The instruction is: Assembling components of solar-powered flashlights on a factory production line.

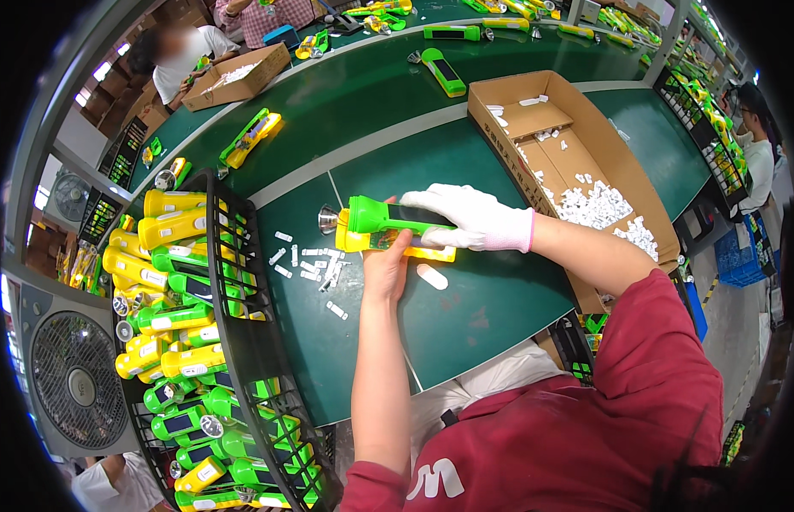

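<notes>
Torch [369,215]: you are holding it over the green table [465,324], between the carton and the crate, its head pointing left. Its green half is sitting above its yellow half [354,242]; some small inner parts are showing between the two. A silver reflector [328,219] is sticking out at the head end.

Left hand [385,269]: bare, coming up from the near side, closing around the torch from below, thumb resting along its near edge. Your other left fingers are mostly hiding behind the torch.

Right hand [475,222]: white-gloved, reaching in from the right, lying over the tail end of the green half and partly covering its dark panel [414,215]. Fingers are spreading along the far side, thumb along the near side; your grip is narrowing to the torch's width.

On the table, small white pieces [332,271] are lying scattered left of your left forearm. One larger white oval piece [432,276] is lying alone, just below the torch.

To your right, an open carton [521,85] is holding many more white parts. To your left, a black crate [243,341] is brimming with yellow and green torches, a grey fan [79,384] standing beyond it. Across the far side, a green belt [346,128] is carrying several torches. A co-worker [179,68] is sitting past it, upper left, handling something green.
</notes>
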`<state>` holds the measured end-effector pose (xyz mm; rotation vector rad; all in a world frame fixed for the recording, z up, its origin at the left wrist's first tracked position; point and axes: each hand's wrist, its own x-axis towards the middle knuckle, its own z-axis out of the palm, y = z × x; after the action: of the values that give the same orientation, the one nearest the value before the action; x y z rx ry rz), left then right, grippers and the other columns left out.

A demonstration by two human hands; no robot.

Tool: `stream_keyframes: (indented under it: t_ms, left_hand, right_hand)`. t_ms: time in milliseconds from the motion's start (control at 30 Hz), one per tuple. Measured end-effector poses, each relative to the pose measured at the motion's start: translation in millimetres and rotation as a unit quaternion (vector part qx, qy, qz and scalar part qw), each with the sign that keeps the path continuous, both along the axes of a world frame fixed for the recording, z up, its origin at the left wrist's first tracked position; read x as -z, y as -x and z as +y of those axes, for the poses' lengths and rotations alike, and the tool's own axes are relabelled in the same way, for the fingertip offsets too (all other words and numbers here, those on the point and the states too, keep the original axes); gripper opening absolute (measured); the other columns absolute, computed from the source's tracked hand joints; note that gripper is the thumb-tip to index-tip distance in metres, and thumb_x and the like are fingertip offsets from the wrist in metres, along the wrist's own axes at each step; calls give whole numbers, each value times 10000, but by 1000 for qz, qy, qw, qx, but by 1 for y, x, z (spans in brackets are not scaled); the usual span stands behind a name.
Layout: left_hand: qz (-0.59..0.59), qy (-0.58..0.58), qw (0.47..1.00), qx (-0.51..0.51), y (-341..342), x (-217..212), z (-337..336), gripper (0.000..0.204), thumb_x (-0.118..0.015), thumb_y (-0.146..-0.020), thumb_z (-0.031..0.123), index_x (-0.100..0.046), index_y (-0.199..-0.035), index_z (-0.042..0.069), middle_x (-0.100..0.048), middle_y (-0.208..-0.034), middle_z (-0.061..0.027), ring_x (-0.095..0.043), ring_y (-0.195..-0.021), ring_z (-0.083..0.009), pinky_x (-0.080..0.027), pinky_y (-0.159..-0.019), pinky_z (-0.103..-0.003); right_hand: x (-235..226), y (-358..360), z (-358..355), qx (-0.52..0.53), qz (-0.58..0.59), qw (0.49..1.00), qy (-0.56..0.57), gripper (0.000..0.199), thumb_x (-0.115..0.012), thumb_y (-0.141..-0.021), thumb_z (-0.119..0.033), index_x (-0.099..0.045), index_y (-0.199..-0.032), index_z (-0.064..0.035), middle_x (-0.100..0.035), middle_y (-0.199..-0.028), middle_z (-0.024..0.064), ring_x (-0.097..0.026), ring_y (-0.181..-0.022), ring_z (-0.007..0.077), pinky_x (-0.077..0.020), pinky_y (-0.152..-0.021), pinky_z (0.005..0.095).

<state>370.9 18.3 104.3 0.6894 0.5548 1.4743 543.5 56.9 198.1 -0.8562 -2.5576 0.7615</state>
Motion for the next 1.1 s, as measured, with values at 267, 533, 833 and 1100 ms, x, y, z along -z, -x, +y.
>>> stream_keyframes:
  t_ms: [267,533,833,1100]
  left_hand:
    - [-29,24,999,-27,-7,11,1,499,-635,-825,263,-399,-1230,94,-491,-1171,-45,-478,-1102,-190,-396,-945,-383]
    - [-76,74,994,27,-1,3,2,598,-439,-865,531,-363,-1254,84,-398,-1288,-98,-387,-1213,-260,-340,-1004,-475]
    - [-76,27,997,21,-6,0,1,344,-397,-956,273,-380,-1249,93,-444,-1253,-76,-421,-1185,-232,-336,-1004,-467]
    - [10,32,999,-19,4,3,1,383,-438,-942,310,-350,-1264,124,-462,-1233,-44,-460,-1145,-196,-403,-935,-432]
  right_hand:
    - [17,8,-6,69,-6,994,-87,439,-529,-825,-358,-428,-1204,-161,-512,-940,155,-558,-851,345,-474,-715,418]
    - [21,18,-11,74,-40,991,-102,472,-538,-825,-356,-423,-1237,-157,-499,-928,151,-553,-822,350,-469,-721,410]
    - [34,19,0,144,13,989,-6,500,-494,-829,-395,-414,-1255,-144,-506,-1008,216,-546,-904,388,-448,-803,417]
    - [26,26,-6,119,-7,993,-10,514,-488,-838,-412,-408,-1268,-141,-513,-1012,222,-552,-901,388,-453,-794,426]
